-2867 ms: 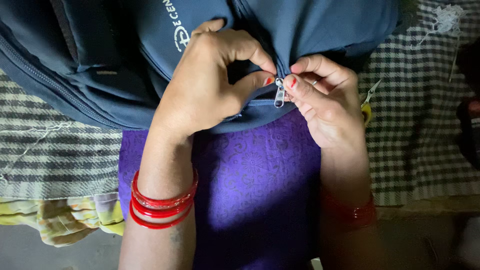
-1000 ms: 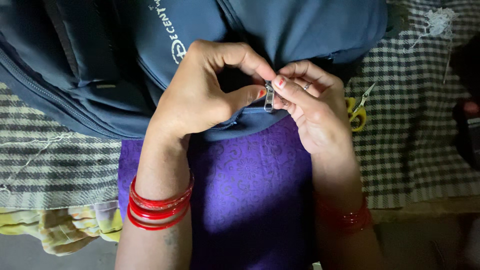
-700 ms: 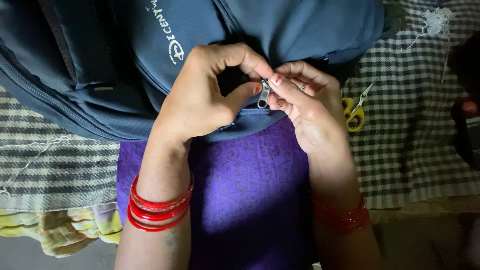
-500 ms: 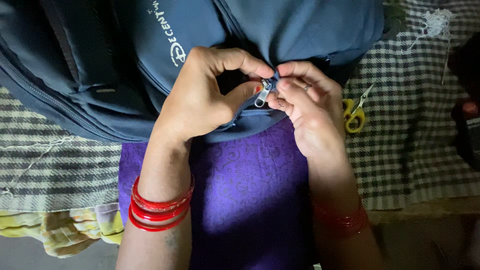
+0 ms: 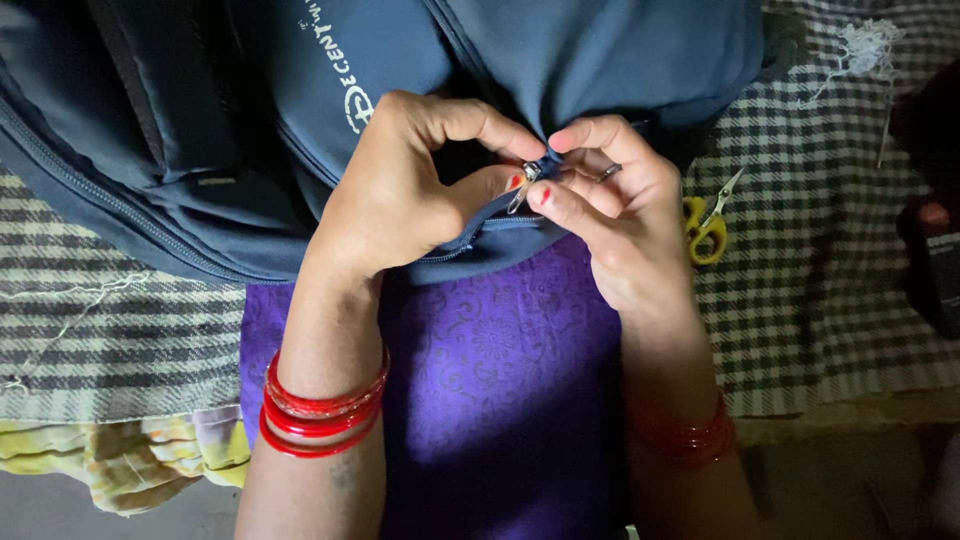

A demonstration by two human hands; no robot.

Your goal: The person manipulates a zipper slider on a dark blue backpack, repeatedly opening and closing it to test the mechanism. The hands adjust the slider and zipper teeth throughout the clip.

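Zip slider [image 5: 527, 178] is pinched by left hand [image 5: 400, 195] and right hand [image 5: 612, 215] at the blue bag [image 5: 600, 50] hem | scissors [image 5: 708, 225] lie just right (checked cloth [image 5: 830, 250] open beyond) | slider mostly hidden by fingertips.

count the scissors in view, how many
1: small yellow-handled scissors lie on the checked cloth, just right of the right hand. More could be hidden under the blue backpack.
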